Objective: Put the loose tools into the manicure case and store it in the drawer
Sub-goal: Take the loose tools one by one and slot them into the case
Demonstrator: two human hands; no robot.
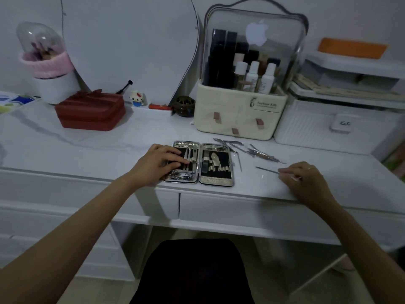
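Observation:
The manicure case (215,176) lies open and flat near the front edge of the white vanity table (87,150), with metal tools strapped in both halves. My left hand (156,164) rests on the case's left half, its fingers straight across the tools. To the right, my right hand (306,181) pinches a thin metal tool (266,170) just above the tabletop. Several loose tools (252,150) lie in a heap behind and to the right of the case. A closed white drawer (230,213) sits under the table's front edge.
A cream cosmetics organiser (238,115) with a clear lid stands behind the loose tools. A white storage box (328,126) is at the right, a red pouch (91,111) at the back left, a brush holder (48,69) farther left. A dark stool (192,273) sits below.

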